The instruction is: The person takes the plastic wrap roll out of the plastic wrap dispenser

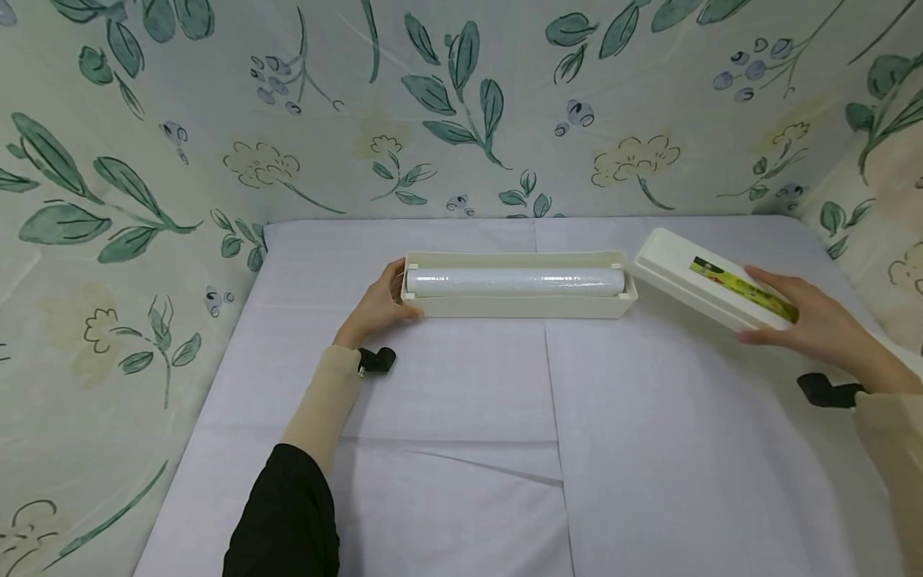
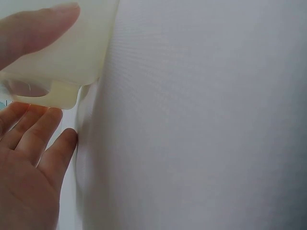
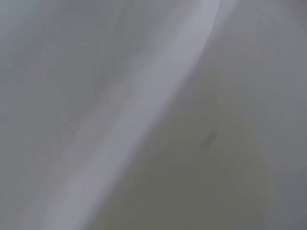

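Note:
A long cream plastic box (image 1: 519, 308) sits open on the table, with a roll of cling film (image 1: 515, 281) lying along it. My left hand (image 1: 380, 298) holds the box's left end, thumb at the front and fingers round behind. In the left wrist view, the left thumb (image 2: 43, 31) lies along the box wall (image 2: 72, 57) and the fingertips are at its end. To the right, my right hand (image 1: 822, 316) grips the white lid (image 1: 692, 276), which carries a yellow-green label and tilts down toward the hand. The right wrist view is blurred, without the hand.
A white cloth (image 1: 447, 497) with fold creases covers the table. Behind it and at both sides hangs a leaf-patterned curtain (image 1: 324, 160). Black wrist mounts (image 1: 377, 361) are strapped at both sleeves.

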